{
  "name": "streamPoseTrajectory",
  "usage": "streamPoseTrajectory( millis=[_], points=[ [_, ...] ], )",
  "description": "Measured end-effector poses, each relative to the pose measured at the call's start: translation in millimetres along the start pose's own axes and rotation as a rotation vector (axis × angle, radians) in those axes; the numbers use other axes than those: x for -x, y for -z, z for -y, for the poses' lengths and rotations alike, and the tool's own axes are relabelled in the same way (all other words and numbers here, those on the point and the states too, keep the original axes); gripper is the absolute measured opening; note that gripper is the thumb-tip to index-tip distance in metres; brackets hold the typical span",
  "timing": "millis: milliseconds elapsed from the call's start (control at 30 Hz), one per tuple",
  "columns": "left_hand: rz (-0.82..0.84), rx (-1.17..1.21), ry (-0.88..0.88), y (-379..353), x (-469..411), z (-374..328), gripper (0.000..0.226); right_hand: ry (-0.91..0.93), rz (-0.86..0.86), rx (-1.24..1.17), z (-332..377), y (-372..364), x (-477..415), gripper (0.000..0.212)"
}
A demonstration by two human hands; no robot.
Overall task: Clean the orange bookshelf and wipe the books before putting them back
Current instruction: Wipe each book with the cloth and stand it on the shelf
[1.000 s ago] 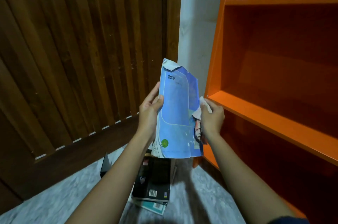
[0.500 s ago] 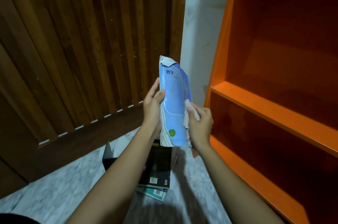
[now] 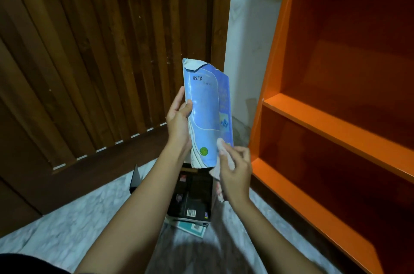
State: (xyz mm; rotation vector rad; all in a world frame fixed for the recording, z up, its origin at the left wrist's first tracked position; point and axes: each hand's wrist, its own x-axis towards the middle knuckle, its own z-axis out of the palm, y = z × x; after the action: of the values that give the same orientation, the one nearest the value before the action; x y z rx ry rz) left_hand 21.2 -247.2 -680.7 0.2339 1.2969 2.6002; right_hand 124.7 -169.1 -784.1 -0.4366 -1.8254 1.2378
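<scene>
A blue book (image 3: 207,112) stands upright in the air in front of the person, between a dark wooden slatted door (image 3: 100,49) and the orange bookshelf (image 3: 336,132), with a strip of white wall (image 3: 248,34) behind it. Its front cover faces the camera, printed with dark characters near the top and a small green round mark near the bottom. The top left corner of the cover is torn and bent over, showing pale paper.

The left hand (image 3: 178,123) grips the book at its left edge, about halfway up — the thumb lies pressed on the front cover and the fingers reach behind, one of them showing straight along the edge above the thumb. The right hand (image 3: 237,175) holds a pale crumpled cloth (image 3: 224,152), its fingers curled round it and close together, and presses the cloth against the lower right corner of the cover. A tail of the cloth hangs below the hand.

The bookshelf stands at the right, just beside the book but not touching it, its bright orange shelf edges running back into shadowed compartments.

Below the hands, a small stack of books (image 3: 192,197) lies on the pale marbled floor (image 3: 62,217) — a black one with a barcode on top, a teal one (image 3: 193,229) sticking out beneath. Just left of the stack a dark, thin object (image 3: 135,178) stands on edge; what it is cannot be told
</scene>
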Motion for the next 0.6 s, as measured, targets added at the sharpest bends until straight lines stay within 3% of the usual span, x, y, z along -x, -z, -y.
streamPoseTrajectory(
  millis=[167, 367, 600],
  points=[
    [0.004, -0.051, -0.015, 7, -1, -4, 0.040, 0.346, 0.165, 0.031, -6, 4, 21, 0.026],
    [0.139, 0.002, 0.057, 18, 4, -9, 0.041, -0.095, -0.024, -0.009, -23, 16, -8, 0.022],
    [0.256, -0.022, 0.076, 25, 12, -11, 0.041, -0.316, -0.330, -0.032, -41, 51, -39, 0.020]
  ],
)
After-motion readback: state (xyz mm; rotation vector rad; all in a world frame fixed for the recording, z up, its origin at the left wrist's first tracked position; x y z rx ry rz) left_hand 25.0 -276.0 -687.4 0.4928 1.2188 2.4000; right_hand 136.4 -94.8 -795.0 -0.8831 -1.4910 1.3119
